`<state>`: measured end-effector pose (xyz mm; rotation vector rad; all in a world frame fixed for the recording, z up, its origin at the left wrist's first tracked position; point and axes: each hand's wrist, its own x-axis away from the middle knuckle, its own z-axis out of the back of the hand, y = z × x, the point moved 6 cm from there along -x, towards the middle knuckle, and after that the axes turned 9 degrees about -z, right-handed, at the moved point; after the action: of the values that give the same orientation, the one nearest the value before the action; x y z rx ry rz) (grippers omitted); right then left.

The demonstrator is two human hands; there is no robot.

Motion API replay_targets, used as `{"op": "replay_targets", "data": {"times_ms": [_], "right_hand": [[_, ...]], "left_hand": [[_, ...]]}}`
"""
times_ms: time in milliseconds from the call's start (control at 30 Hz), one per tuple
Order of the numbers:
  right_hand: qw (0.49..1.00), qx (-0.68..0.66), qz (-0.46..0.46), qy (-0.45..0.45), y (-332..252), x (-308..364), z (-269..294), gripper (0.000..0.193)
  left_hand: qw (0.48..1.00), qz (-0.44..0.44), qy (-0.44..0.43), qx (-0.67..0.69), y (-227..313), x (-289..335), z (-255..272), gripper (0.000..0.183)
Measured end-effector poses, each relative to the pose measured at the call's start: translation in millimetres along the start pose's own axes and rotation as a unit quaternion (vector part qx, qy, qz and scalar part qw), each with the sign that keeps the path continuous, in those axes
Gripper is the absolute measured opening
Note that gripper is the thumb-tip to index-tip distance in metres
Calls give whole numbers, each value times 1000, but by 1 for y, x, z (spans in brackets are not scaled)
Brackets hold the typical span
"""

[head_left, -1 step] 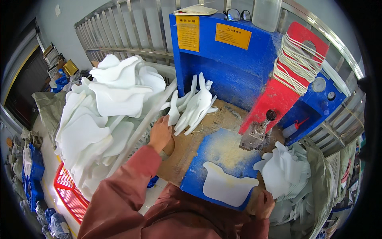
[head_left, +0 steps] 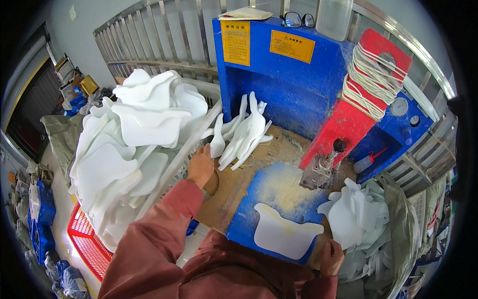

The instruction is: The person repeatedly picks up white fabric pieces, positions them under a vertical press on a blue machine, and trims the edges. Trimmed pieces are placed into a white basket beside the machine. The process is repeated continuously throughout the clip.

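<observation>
My left hand (head_left: 200, 167) reaches forward onto the brown worktop. Its bent fingertips meet the lower edge of a small white foam-like piece (head_left: 217, 138) that stands beside a bundle of slim white cut pieces (head_left: 249, 132). A flat white piece with a curved outline (head_left: 286, 233) lies on the blue board (head_left: 244, 214), near my body. To its right my right hand (head_left: 330, 257) is closed and low at the board's edge. Whether anything is inside those curled fingers is hidden.
A crate (head_left: 199, 133) heaped with white pieces stands at the left, above a red basket (head_left: 89, 244). A red press arm (head_left: 343, 119) wound with cord overhangs the board from a blue machine (head_left: 279, 74). More white pieces (head_left: 356, 209) stack up at the right.
</observation>
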<state>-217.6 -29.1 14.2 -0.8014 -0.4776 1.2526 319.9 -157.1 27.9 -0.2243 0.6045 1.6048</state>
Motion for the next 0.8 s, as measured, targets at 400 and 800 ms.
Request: {"op": "replay_targets", "data": {"times_ms": [400,800], "right_hand": [[992,-16,53,-113,-69,6,5,19],[821,163,497,-226,-216,88,-42,54]], "left_hand": [[987,-41,-73,-137,14,3,41,41],[732,-110,-474,478,164,130,116,42]]}}
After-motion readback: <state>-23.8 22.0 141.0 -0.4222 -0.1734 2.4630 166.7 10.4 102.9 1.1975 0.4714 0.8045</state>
